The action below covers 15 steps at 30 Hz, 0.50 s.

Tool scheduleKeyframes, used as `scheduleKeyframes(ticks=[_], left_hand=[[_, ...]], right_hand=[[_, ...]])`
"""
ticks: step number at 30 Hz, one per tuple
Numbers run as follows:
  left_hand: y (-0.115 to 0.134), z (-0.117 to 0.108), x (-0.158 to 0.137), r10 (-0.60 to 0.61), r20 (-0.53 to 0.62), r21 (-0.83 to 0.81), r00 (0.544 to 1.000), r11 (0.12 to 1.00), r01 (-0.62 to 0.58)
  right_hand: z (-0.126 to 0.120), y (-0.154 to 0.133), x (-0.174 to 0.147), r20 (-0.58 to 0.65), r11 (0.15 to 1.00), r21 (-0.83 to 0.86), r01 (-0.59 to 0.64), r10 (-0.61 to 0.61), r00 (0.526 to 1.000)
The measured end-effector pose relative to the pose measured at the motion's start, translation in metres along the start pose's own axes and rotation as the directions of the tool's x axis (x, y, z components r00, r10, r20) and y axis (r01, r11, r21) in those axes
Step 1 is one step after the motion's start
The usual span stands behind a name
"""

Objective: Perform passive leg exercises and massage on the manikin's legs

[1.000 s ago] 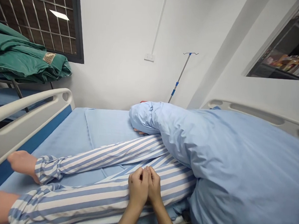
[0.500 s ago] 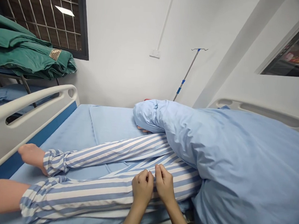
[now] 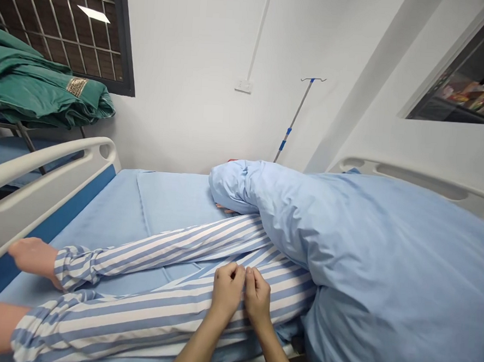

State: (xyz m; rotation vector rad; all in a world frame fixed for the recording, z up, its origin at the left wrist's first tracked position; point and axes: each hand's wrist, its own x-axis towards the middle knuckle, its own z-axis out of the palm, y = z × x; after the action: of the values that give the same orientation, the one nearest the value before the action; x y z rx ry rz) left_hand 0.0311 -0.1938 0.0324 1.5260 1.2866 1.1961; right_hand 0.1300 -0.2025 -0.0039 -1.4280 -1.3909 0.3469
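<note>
In the head view, my left hand (image 3: 227, 292) is curled into a fist over the near thigh of the blue-and-white striped trousers (image 3: 143, 314). Close beside it on the right, my right hand (image 3: 257, 296) is a fist as well, and the two almost meet at the thumbs. I see nothing in either hand. Whether the fists press on the cloth or hover just above it is unclear. The trousers clothe a figure lying on the bed, with a bare foot (image 3: 34, 258) showing at the left. A blue quilt (image 3: 345, 236) hides the upper body.
The bed has a pale blue sheet (image 3: 176, 190), a footboard (image 3: 61, 192) at left and a headboard (image 3: 410, 177) at right. An IV pole (image 3: 295, 118) stands behind the bed. Green bedding (image 3: 42, 92) is heaped at the far left, below a barred window (image 3: 63, 28).
My fists have come closer together, and the left one sits slightly higher against the thigh. The whole view has shifted a little, so the bed and wall appear further left.
</note>
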Motion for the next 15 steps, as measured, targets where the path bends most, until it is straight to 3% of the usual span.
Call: scheduleKeyframes(ticks=[9,15], left_hand=[[-0.016,0.013,-0.011,0.029,-0.018,0.295,0.999,0.955,-0.022],[-0.021,0.016,-0.012,-0.085,-0.019,0.350,0.996,0.933,0.086]], right_hand=[[-0.003,-0.007,0.007,0.052,0.999,0.032,-0.040,0.038,0.998],[-0.040,-0.004,0.030,0.004,0.993,-0.071,-0.095,0.096,0.995]])
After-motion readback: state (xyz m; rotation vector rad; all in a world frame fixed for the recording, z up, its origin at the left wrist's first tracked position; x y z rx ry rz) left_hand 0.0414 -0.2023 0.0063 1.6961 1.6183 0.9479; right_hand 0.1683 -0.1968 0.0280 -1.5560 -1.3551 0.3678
